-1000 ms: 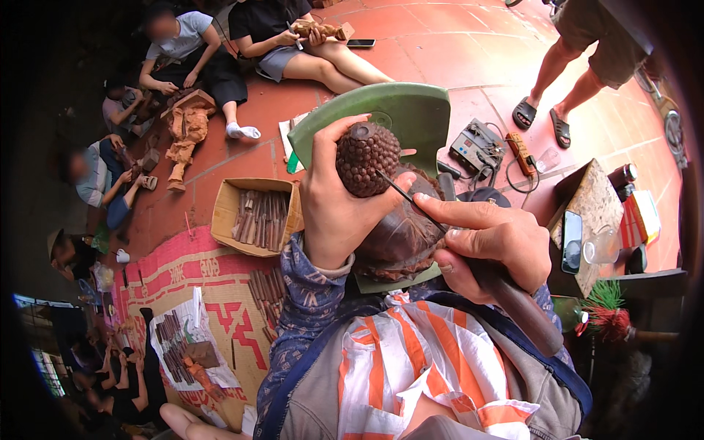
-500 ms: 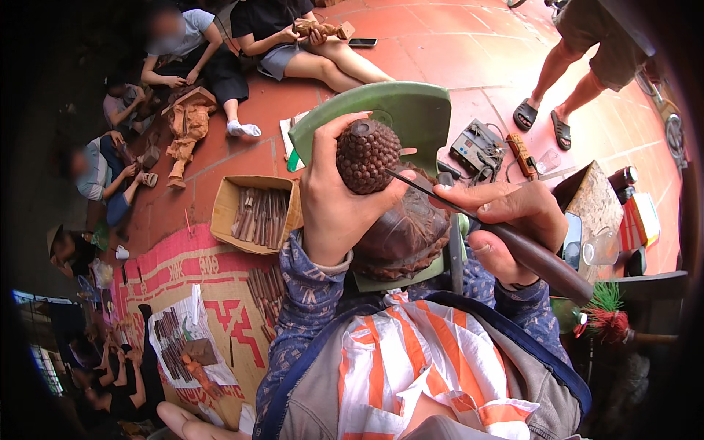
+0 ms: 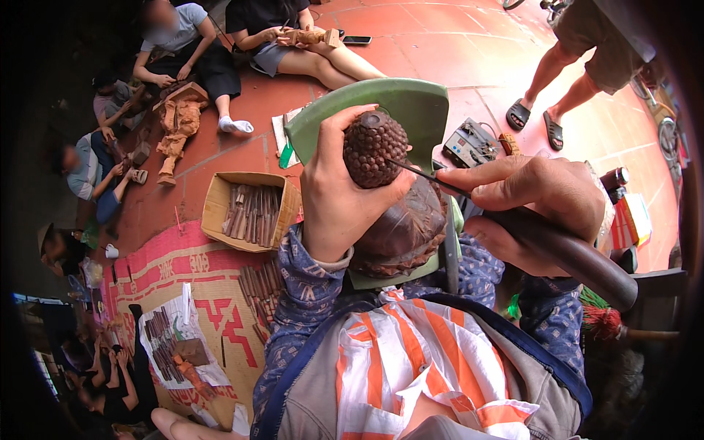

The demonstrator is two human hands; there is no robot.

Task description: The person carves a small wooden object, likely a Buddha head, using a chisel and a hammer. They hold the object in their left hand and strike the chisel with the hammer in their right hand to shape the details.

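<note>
At the far left, people sit on the red tiled floor (image 3: 440,44); one of them works at a pale wooden figure (image 3: 178,125). Nearer, a cardboard box (image 3: 251,213) holds many chisels, and more chisels (image 3: 258,282) lie loose on a red patterned mat (image 3: 176,268) below it.

The left hand (image 3: 341,194) is closed around a dark wooden carving (image 3: 392,198), thumb up beside its knobbly round head, fingers wrapped behind. The carving stands upright in the middle, in front of a green plastic chair (image 3: 411,110) and above the person's striped apron (image 3: 411,367).

The right hand (image 3: 535,202) grips a chisel (image 3: 513,224) by its dark wooden handle; the thin blade runs up and left, its tip touching the carving just below the knobbly head.

Behind the right hand, a small grey machine (image 3: 473,143) sits on the floor. Farther right, a person in sandals (image 3: 535,121) stands on the tiles.
</note>
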